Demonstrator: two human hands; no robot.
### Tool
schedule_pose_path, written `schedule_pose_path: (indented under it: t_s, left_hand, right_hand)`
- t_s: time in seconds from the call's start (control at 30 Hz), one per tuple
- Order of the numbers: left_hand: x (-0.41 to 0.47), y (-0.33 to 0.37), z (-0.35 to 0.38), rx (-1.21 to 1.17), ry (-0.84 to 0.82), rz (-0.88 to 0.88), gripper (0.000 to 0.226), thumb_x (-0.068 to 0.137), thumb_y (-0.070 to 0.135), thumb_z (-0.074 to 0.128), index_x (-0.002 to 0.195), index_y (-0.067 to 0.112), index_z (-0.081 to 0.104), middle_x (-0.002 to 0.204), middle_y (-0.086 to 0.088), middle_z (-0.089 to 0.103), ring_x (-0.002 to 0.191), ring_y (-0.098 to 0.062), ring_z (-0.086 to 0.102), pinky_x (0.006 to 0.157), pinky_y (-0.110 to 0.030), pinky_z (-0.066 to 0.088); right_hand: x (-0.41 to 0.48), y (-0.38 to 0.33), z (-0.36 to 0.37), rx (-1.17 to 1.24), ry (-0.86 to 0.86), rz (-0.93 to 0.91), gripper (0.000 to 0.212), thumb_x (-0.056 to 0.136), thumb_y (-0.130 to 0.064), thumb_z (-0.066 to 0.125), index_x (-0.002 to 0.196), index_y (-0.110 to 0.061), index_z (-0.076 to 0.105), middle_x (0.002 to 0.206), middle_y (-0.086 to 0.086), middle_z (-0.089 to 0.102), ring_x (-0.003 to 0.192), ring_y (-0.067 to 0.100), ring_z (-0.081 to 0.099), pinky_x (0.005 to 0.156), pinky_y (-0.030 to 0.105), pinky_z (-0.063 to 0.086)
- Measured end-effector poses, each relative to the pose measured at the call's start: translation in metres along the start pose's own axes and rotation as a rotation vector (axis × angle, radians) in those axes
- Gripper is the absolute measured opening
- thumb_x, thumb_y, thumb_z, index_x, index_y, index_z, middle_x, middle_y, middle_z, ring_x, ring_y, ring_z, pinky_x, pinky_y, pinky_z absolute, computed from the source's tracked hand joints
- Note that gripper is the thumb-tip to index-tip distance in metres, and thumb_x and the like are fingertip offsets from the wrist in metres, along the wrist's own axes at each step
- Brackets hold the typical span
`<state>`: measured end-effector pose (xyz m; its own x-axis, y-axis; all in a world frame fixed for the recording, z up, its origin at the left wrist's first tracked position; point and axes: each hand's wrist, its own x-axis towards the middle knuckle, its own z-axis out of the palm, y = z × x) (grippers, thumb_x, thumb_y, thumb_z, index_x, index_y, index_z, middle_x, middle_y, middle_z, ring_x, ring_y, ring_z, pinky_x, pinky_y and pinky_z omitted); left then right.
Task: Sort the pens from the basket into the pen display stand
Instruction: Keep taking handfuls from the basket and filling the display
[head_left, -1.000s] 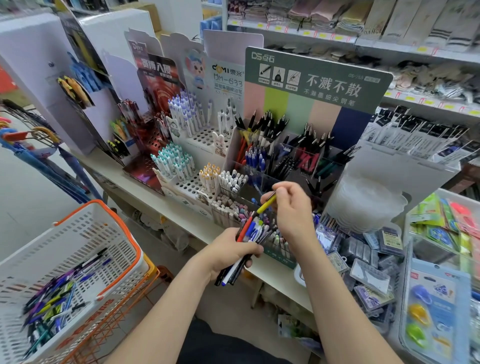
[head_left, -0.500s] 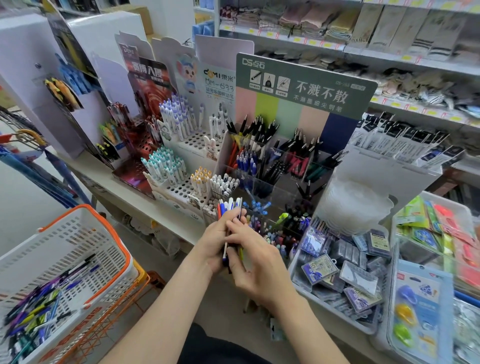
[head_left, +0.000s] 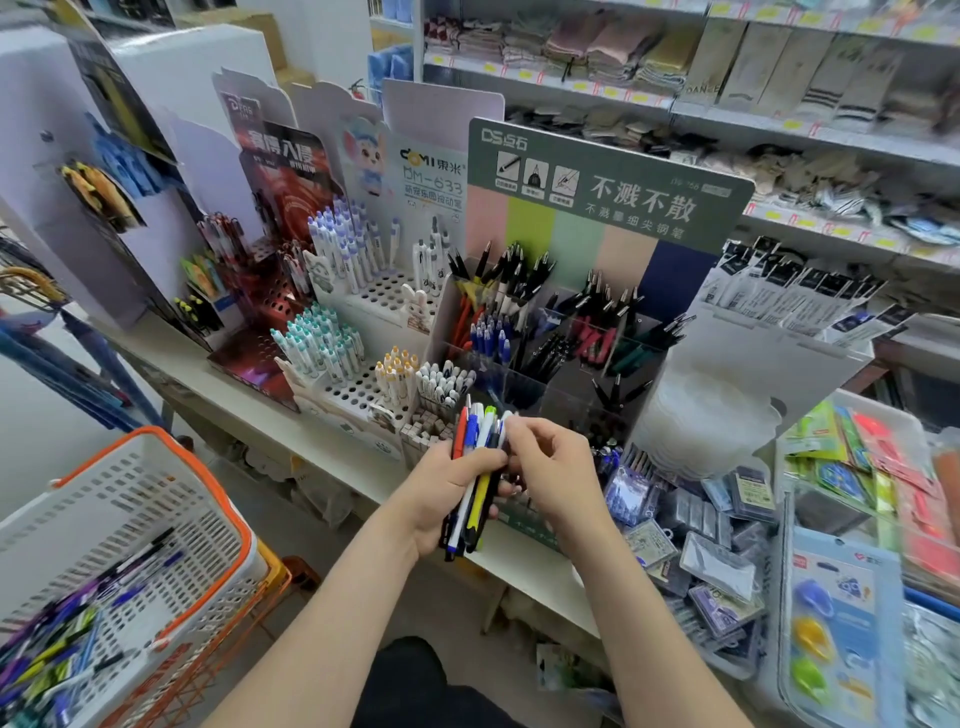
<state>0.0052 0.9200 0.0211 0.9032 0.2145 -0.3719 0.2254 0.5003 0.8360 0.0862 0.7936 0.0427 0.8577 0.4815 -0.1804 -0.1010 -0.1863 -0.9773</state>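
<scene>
My left hand (head_left: 445, 493) grips a bundle of pens (head_left: 477, 467), red, blue, white, yellow and black, held upright in front of the shelf edge. My right hand (head_left: 550, 467) pinches the top of one pen at the right side of the bundle. Just behind stands the pen display stand (head_left: 597, 208), its clear compartments holding black, blue, red and green pens below a green header card. A white basket with an orange rim (head_left: 171, 447) sits at lower left with several loose pens (head_left: 78, 618) in its bottom.
White perforated pen racks (head_left: 363, 312) and a red pen display (head_left: 270, 291) stand left of the stand. Packaged refills and erasers (head_left: 701, 535) fill a tray at right, with blister packs (head_left: 841, 623) beyond. Shelves of folded cloth (head_left: 597, 47) run behind.
A second ago my right hand held a yellow pen up toward the stand. It then came back to the bundle, and now pinches a pen at the bundle's top.
</scene>
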Motion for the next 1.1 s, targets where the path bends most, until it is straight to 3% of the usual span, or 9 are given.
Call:
schedule_pose_path:
  t_s: [0.1, 0.23, 0.33, 0.43, 0.53, 0.63, 0.8, 0.97, 1.1]
  left_hand:
    - [0.009, 0.003, -0.01, 0.042, -0.035, -0.03, 0.009, 0.101, 0.008, 0.066, 0.109, 0.005, 0.069, 0.089, -0.012, 0.071, 0.071, -0.02, 0.066, 0.058, -0.032, 0.051]
    - [0.024, 0.011, -0.028, 0.141, -0.118, -0.089, 0.017, 0.094, 0.012, 0.07, 0.107, 0.002, 0.07, 0.097, -0.015, 0.071, 0.07, -0.021, 0.063, 0.058, -0.032, 0.049]
    - [0.036, 0.015, -0.048, 0.208, -0.117, -0.124, 0.014, 0.093, 0.012, 0.07, 0.102, 0.001, 0.071, 0.096, -0.016, 0.072, 0.069, -0.021, 0.061, 0.055, -0.031, 0.048]
    - [0.049, 0.023, -0.067, 0.18, 0.045, -0.133, 0.008, 0.095, 0.008, 0.068, 0.091, 0.002, 0.072, 0.081, -0.017, 0.065, 0.061, -0.02, 0.058, 0.053, -0.031, 0.047]
    - [0.063, 0.034, -0.084, 0.11, 0.215, -0.106, 0.01, 0.093, 0.007, 0.069, 0.092, -0.001, 0.074, 0.078, -0.017, 0.068, 0.06, -0.019, 0.061, 0.053, -0.03, 0.051]
    - [0.076, 0.042, -0.099, -0.007, 0.282, -0.071, 0.016, 0.097, 0.01, 0.071, 0.102, -0.003, 0.078, 0.098, -0.022, 0.078, 0.071, -0.018, 0.07, 0.058, -0.029, 0.059]
    - [0.08, 0.047, -0.109, -0.138, 0.202, -0.082, 0.023, 0.099, 0.011, 0.071, 0.114, -0.005, 0.076, 0.109, -0.023, 0.078, 0.089, -0.024, 0.076, 0.074, -0.036, 0.064]
    - [0.084, 0.05, -0.114, -0.096, 0.145, -0.118, 0.024, 0.1, 0.012, 0.07, 0.116, -0.004, 0.076, 0.112, -0.021, 0.078, 0.094, -0.023, 0.077, 0.079, -0.036, 0.064]
    - [0.086, 0.056, -0.113, -0.079, 0.063, -0.118, 0.026, 0.101, 0.01, 0.067, 0.122, -0.005, 0.072, 0.115, -0.018, 0.078, 0.098, -0.024, 0.077, 0.078, -0.035, 0.063]
  right_hand:
    - [0.01, -0.007, 0.008, 0.055, 0.03, 0.1, 0.021, 0.101, -0.02, 0.067, 0.088, -0.007, 0.078, 0.068, 0.012, 0.068, 0.055, 0.021, 0.062, 0.048, 0.028, 0.051]
    - [0.034, -0.005, 0.019, 0.14, 0.155, 0.208, 0.028, 0.1, -0.024, 0.064, 0.088, 0.001, 0.07, 0.067, 0.009, 0.058, 0.057, 0.022, 0.052, 0.057, 0.038, 0.044]
    - [0.054, -0.004, 0.027, 0.106, 0.425, 0.002, 0.028, 0.106, -0.027, 0.058, 0.093, -0.006, 0.07, 0.075, -0.008, 0.066, 0.067, 0.01, 0.057, 0.068, 0.037, 0.048]
    - [0.063, -0.013, 0.032, 0.11, 0.626, -0.244, 0.016, 0.112, -0.028, 0.051, 0.11, -0.023, 0.066, 0.093, -0.001, 0.071, 0.08, 0.013, 0.069, 0.075, 0.036, 0.057]
    - [0.068, -0.007, 0.04, -0.126, 0.619, -0.421, 0.01, 0.112, -0.021, 0.053, 0.116, -0.02, 0.062, 0.087, -0.004, 0.07, 0.074, 0.013, 0.068, 0.067, 0.033, 0.055]
    - [0.073, 0.019, 0.056, -0.45, 0.48, -0.458, 0.009, 0.107, -0.015, 0.061, 0.115, -0.018, 0.062, 0.083, -0.009, 0.067, 0.068, 0.011, 0.064, 0.061, 0.037, 0.053]
    - [0.079, 0.058, 0.077, -1.035, 0.404, -0.477, 0.019, 0.09, -0.024, 0.083, 0.107, -0.028, 0.075, 0.107, -0.01, 0.072, 0.1, 0.025, 0.055, 0.076, 0.04, 0.04]
    - [0.079, 0.072, 0.076, -1.211, 0.497, -0.394, 0.037, 0.076, -0.017, 0.092, 0.109, -0.027, 0.079, 0.115, -0.005, 0.072, 0.105, 0.031, 0.052, 0.084, 0.047, 0.039]
    - [0.077, 0.073, 0.068, -1.226, 0.656, -0.292, 0.035, 0.077, -0.007, 0.086, 0.106, -0.024, 0.08, 0.116, -0.003, 0.073, 0.107, 0.031, 0.048, 0.09, 0.049, 0.036]
